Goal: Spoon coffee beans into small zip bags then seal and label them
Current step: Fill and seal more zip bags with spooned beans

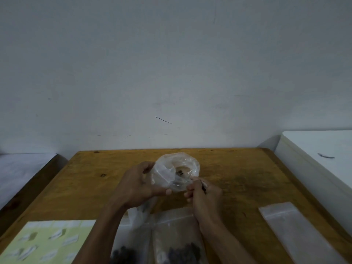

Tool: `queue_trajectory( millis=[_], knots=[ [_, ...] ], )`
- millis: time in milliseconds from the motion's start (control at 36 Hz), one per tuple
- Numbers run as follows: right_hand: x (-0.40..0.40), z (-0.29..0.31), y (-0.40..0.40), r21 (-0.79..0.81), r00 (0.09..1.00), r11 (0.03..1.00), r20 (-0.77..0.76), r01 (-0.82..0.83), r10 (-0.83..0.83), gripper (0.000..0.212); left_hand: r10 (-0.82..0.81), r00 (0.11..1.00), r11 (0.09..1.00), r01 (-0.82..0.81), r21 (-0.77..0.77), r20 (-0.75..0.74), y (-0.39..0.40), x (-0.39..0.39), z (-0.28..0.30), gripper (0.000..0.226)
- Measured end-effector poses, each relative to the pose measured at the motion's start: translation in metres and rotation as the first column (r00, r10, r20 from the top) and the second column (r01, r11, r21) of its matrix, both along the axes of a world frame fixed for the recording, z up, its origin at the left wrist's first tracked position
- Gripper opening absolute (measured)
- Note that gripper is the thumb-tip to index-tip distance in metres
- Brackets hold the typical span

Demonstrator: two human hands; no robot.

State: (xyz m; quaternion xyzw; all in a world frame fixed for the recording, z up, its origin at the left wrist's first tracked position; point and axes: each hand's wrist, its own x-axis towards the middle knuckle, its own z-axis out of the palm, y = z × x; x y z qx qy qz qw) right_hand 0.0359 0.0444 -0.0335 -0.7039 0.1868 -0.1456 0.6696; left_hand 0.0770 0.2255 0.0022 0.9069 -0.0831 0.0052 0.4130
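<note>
Head view: a clear bag [176,171] is held up over the middle of the wooden table [238,174], mouth opened wide toward the camera, a few beans [180,172] visible inside. The left hand [137,185] is curled round the bag's left side, thumb under its lower edge. The right hand [204,197] is pinched on a thin spoon handle [202,186] at the bag's right rim; the bowl end is blurred.

Two filled bags [177,244] with dark beans lie near the front edge, between the forearms. A label sheet [49,242] lies front left. An empty zip bag [297,231] lies flat at the right, well apart.
</note>
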Motion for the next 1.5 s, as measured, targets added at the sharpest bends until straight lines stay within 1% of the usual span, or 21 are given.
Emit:
queue_trajectory(
  millis=[83,139,194,278,417,472,556,639,750,833,917,1000,1083,1139,1194,1250,1278,1306,1389,1444,1500],
  knots=[
    [-0.001,0.000,-0.001,-0.018,1.000,1.000,-0.004,0.023,-0.023,0.033,0.012,1.000,0.999,-0.011,-0.032,0.028,-0.002,0.000,0.005,0.099],
    [-0.002,0.001,0.000,0.002,1.000,1.000,-0.014,0.028,-0.028,0.032,0.029,0.998,0.999,-0.027,-0.044,0.049,-0.002,-0.001,0.006,0.095],
    [-0.003,0.002,0.001,0.048,0.999,0.998,-0.032,0.038,-0.036,0.031,0.051,0.997,0.999,-0.049,-0.024,0.066,0.001,0.000,0.005,0.094],
    [-0.003,0.003,0.000,0.081,0.998,0.996,-0.044,0.048,-0.044,0.031,0.052,0.998,0.999,-0.052,0.013,0.036,0.007,0.001,0.003,0.097],
    [-0.001,0.002,0.002,0.303,0.995,0.951,-0.100,0.054,-0.025,0.026,0.026,0.999,0.999,-0.027,0.046,0.027,0.011,0.001,-0.002,0.096],
    [0.001,0.002,0.002,0.363,0.994,0.930,-0.110,0.061,-0.022,0.023,0.024,0.999,0.998,-0.025,0.053,0.026,0.011,0.001,-0.004,0.096],
    [0.002,0.003,0.000,0.408,0.994,0.911,-0.111,0.064,-0.020,0.015,0.034,0.999,0.998,-0.035,0.061,0.008,0.014,0.002,-0.007,0.100],
    [0.001,0.008,-0.007,0.404,0.994,0.912,-0.105,0.065,-0.024,0.015,0.036,0.999,0.996,-0.036,0.082,0.005,0.016,0.002,-0.010,0.103],
    [0.000,0.018,-0.015,0.351,0.997,0.935,-0.064,0.057,-0.036,0.018,0.021,1.000,0.996,-0.020,0.092,-0.008,0.019,0.001,-0.011,0.101],
    [-0.001,0.028,-0.019,0.297,0.999,0.954,-0.001,0.040,-0.041,0.022,0.013,1.000,0.994,-0.012,0.108,-0.006,0.020,-0.002,-0.011,0.102],
    [-0.003,0.041,-0.022,0.275,0.995,0.961,0.084,0.021,-0.046,0.020,0.011,1.000,0.996,-0.011,0.084,0.001,0.019,-0.004,-0.012,0.102],
    [-0.006,0.054,-0.022,0.233,0.989,0.972,0.150,-0.032,-0.003,0.022,0.019,1.000,0.998,-0.020,0.067,0.014,0.019,-0.006,-0.012,0.104],
    [-0.014,0.064,-0.016,0.141,0.977,0.984,0.198,-0.109,0.080,0.026,0.029,0.999,0.999,-0.030,0.021,0.037,0.021,-0.008,-0.011,0.103],
    [-0.019,0.066,-0.011,-0.006,0.958,0.986,0.233,-0.169,0.166,0.026,0.031,0.998,0.999,-0.032,0.004,0.051,0.021,-0.009,-0.009,0.103],
    [-0.023,0.065,-0.006,-0.255,0.918,0.944,0.283,-0.207,0.278,0.028,0.039,0.997,0.999,-0.039,-0.003,0.061,0.020,-0.011,-0.007,0.105],
    [-0.024,0.062,-0.003,-0.468,0.868,0.867,0.346,-0.169,0.356,0.024,0.058,0.996,0.998,-0.056,-0.027,0.071,0.019,-0.013,-0.004,0.106],
    [-0.025,0.062,-0.002,-0.515,0.845,0.846,0.385,-0.136,0.371,0.021,0.066,0.995,0.997,-0.063,-0.044,0.076,0.019,-0.015,-0.003,0.107],
    [-0.025,0.063,-0.002,-0.524,0.826,0.845,0.425,-0.107,0.369,0.019,0.073,0.994,0.996,-0.069,-0.060,0.083,0.019,-0.016,-0.002,0.109],
    [-0.027,0.064,-0.004,-0.451,0.805,0.892,0.516,-0.036,0.293,0.022,0.102,0.991,0.990,-0.093,-0.102,0.091,0.023,-0.020,0.000,0.117],
    [-0.026,0.062,-0.008,-0.407,0.815,0.913,0.532,0.009,0.229,0.024,0.117,0.988,0.985,-0.103,-0.136,0.101,0.026,-0.021,0.000,0.119],
    [-0.023,0.057,-0.011,-0.387,0.838,0.921,0.517,0.046,0.175,0.021,0.133,0.984,0.979,-0.112,-0.170,0.117,0.028,-0.023,0.000,0.122]
  ],
)
